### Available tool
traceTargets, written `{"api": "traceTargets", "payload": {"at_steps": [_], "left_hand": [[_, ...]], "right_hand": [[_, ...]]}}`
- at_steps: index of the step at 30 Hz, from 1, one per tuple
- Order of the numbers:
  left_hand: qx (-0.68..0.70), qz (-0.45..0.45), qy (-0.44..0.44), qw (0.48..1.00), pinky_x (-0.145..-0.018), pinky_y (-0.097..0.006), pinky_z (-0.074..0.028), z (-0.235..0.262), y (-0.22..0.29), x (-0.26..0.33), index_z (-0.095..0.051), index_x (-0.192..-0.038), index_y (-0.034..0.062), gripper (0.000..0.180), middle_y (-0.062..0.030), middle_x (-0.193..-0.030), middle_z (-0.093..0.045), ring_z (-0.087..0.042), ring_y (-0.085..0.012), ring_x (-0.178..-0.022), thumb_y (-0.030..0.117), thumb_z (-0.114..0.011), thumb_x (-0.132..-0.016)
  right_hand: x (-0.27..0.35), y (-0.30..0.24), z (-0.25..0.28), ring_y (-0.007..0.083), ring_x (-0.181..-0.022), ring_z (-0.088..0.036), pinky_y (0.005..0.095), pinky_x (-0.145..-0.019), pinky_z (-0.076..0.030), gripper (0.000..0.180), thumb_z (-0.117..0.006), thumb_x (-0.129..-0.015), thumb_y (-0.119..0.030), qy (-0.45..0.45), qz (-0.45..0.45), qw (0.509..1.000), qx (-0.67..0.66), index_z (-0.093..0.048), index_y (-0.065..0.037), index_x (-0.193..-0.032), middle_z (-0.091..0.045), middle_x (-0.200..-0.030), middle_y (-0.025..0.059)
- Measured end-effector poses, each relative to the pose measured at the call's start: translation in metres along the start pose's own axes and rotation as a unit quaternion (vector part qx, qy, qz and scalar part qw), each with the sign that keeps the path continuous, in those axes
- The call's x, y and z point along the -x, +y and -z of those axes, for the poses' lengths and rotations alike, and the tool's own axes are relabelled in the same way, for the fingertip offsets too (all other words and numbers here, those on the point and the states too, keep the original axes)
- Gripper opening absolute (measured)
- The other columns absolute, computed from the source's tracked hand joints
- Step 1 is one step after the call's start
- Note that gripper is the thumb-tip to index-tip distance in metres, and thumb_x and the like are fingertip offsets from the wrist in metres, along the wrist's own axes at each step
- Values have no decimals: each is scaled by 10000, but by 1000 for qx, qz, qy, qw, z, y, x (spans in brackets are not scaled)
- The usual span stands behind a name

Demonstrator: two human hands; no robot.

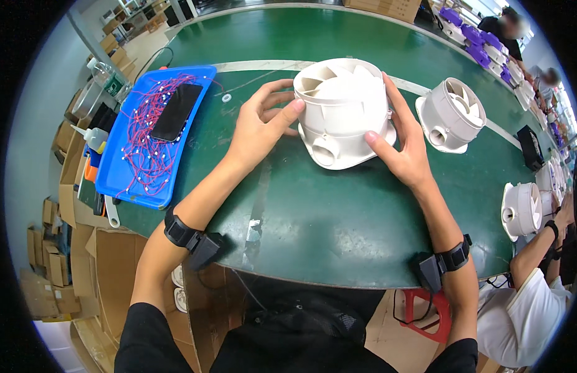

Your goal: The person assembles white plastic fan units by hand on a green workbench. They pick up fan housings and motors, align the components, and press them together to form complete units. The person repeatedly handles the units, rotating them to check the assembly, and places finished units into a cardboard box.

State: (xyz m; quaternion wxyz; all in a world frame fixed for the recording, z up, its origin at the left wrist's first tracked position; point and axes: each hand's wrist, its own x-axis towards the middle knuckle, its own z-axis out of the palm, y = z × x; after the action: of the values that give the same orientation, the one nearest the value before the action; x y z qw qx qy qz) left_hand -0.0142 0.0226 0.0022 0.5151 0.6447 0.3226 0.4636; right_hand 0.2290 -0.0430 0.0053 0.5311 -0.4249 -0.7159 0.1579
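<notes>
Green workbench amid cardboard boxes

Over on the left, blue tray heaped with red wires, dark phone on top. Second white fan housing farther right, another near a co-worker's arm. Purple units beyond, blurred.

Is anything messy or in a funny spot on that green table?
Yes: a black phone lies on a tangled heap of red wires in the blue tray. A small white ring sits loose beside it. The white fan housing between both hands looks unbroken.
</notes>
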Motion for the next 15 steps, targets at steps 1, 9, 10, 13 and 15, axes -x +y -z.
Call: {"api": "traceTargets", "payload": {"at_steps": [1,9,10,13,15], "left_hand": [[8,1,3,1000,-697,-321,-583,2,-1,-1,-435,-1317,-42,633,-217,-1240,-560,-628,-248,-1034,329,-689,-871],[95,83,-10,992,-618,-246,-554,18,-11,-11,-520,-1256,-3,566,-130,-1062,-654,-669,-143,-794,469,-537,-943],[113,104,-14,988,-620,-244,-554,19,-11,-10,-523,-1253,0,562,-122,-1049,-658,-670,-137,-788,471,-526,-947],[134,150,-37,979,-670,-256,-559,14,-8,-9,-518,-1259,5,535,-109,-1054,-662,-671,-124,-817,454,-485,-971],[143,156,-45,976,-727,-274,-562,8,-6,-6,-507,-1273,2,519,-124,-1097,-650,-671,-140,-872,430,-470,-983]], "right_hand": [[0,-1,-1,314,-1263,-479,381,-1058,-354,772,-680,-772,-264,-4,3,1000,0,-369,-4,-1429,-459,-1397,220],[-3,-19,10,368,-1319,-404,425,-1085,-306,852,-705,-720,-322,-60,141,985,81,-365,6,-1429,-405,-1436,237],[-3,-21,6,372,-1327,-391,430,-1089,-298,858,-708,-720,-337,-60,151,983,82,-366,7,-1428,-394,-1445,234],[-2,-14,4,370,-1335,-380,434,-1097,-285,884,-724,-716,-379,-45,136,988,62,-366,1,-1430,-376,-1458,230],[-2,-12,6,377,-1330,-382,442,-1093,-289,909,-734,-710,-416,-37,123,991,42,-364,-8,-1433,-377,-1457,227]]}}
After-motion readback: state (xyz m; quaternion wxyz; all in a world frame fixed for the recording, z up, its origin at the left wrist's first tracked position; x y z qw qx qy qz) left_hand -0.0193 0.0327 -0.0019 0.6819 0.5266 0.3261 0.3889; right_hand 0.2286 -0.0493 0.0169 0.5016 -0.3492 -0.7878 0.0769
